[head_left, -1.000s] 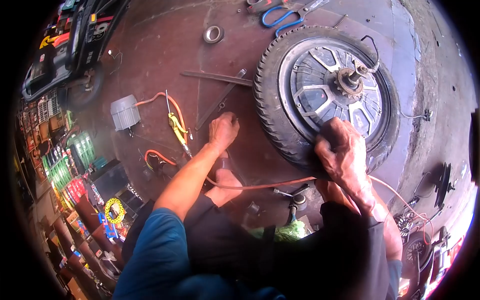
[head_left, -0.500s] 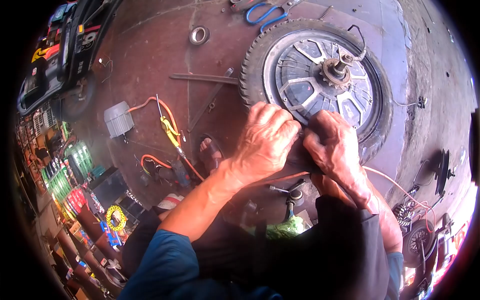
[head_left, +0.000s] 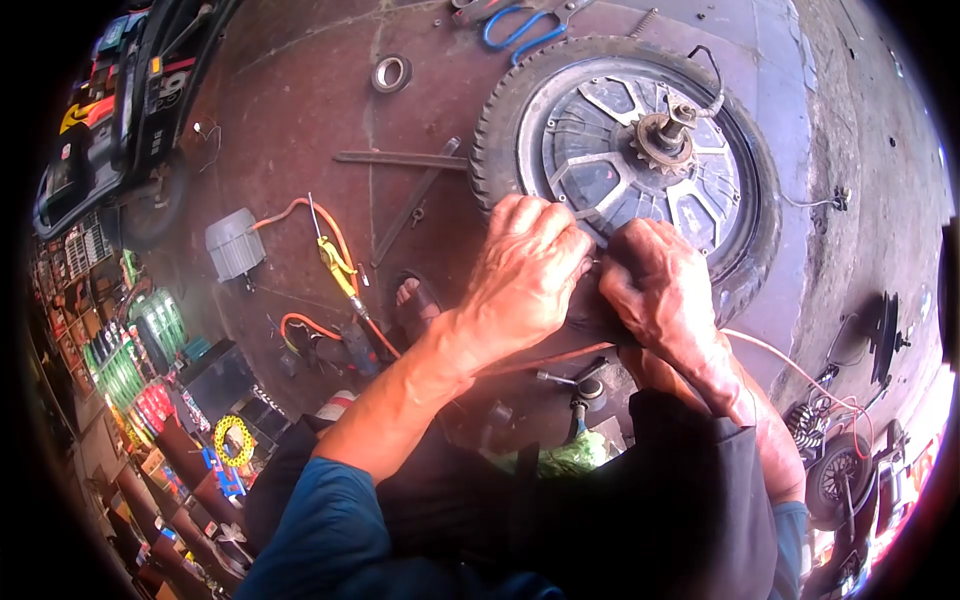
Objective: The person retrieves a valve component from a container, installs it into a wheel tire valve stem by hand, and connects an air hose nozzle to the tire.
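Note:
A wheel lies flat on the floor, its black knobbly tire (head_left: 492,135) around a silver-and-black hub (head_left: 585,160) with a toothed sprocket (head_left: 662,143) and axle at the middle. My left hand (head_left: 528,268) is closed at the tire's near side, knuckles up. Close beside it, my right hand (head_left: 660,280) is also curled tightly there. Both hands hide the tire's near edge and seem to grip it; the fingertips are out of sight. A black cable (head_left: 712,75) bends out from the axle.
Left of the wheel lie a flat metal bar (head_left: 400,158), a yellow air gun (head_left: 336,265) on an orange hose, and a grey finned box (head_left: 236,244). Blue-handled scissors (head_left: 520,35) and a tape roll (head_left: 391,73) lie beyond. A sandaled foot (head_left: 413,297) is near my left forearm.
Both hands stay closed at the tire's near side with only a slight shift. The whole view has slid a little to the left; nothing was let go.

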`<state>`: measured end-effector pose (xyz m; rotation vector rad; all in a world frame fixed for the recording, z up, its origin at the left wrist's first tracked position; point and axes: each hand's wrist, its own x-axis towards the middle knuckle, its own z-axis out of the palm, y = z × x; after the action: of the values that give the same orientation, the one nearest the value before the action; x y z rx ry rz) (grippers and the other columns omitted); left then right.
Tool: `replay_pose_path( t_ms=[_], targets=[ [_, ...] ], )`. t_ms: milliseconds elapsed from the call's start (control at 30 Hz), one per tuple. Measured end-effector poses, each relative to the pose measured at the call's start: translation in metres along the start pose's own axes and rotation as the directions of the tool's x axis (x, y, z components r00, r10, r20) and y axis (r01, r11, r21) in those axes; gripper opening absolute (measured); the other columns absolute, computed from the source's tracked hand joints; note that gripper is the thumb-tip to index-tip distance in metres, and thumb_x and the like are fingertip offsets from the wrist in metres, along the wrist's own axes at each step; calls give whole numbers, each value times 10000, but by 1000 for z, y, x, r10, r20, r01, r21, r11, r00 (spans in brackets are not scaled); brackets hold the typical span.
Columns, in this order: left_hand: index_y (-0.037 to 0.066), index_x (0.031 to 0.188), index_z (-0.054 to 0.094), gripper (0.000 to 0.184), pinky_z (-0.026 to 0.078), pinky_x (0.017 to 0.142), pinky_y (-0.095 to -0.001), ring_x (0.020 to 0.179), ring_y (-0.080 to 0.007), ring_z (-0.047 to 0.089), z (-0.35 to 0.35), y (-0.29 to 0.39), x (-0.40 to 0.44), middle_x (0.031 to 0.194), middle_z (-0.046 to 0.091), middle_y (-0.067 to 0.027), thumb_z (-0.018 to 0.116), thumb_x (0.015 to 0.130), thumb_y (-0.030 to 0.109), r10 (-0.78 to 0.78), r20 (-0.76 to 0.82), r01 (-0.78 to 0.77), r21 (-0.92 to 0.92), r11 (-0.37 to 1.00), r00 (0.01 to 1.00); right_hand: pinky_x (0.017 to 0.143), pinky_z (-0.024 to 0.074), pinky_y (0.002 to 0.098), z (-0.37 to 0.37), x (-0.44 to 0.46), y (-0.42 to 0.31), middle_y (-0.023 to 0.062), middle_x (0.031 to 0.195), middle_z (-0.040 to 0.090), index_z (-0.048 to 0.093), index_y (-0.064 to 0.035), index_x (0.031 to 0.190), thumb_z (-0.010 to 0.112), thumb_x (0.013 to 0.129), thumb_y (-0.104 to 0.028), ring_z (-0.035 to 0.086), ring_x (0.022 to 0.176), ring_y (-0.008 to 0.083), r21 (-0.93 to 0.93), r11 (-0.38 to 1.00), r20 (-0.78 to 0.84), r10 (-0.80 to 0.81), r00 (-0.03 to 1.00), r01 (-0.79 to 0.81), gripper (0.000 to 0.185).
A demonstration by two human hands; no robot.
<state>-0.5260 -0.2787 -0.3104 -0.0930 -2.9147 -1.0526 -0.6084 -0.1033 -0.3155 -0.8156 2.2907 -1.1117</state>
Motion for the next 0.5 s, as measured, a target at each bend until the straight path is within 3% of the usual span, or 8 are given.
replay_pose_path(
  t_ms=[333, 500],
  targets=[
    [44, 931, 648, 130, 409, 920, -472, 983, -343, 535, -5, 2, 6, 971, 584, -122, 683, 811, 79, -45, 96, 40, 51, 998, 994, 703, 465, 507, -1, 1, -2, 162, 791, 594, 560, -42, 830, 660, 757, -81, 571, 789, 403, 0, 1000, 16, 6, 1000, -6, 129],
    [44, 896, 636, 92, 399, 906, -463, 952, -325, 539, -3, 2, 7, 946, 589, -123, 650, 845, 119, -31, 61, 28, 48, 998, 998, 699, 468, 495, -3, 1, -2, 166, 790, 593, 572, -37, 834, 666, 761, -70, 574, 785, 403, -7, 1000, 22, 11, 1000, -11, 123]
  ],
)
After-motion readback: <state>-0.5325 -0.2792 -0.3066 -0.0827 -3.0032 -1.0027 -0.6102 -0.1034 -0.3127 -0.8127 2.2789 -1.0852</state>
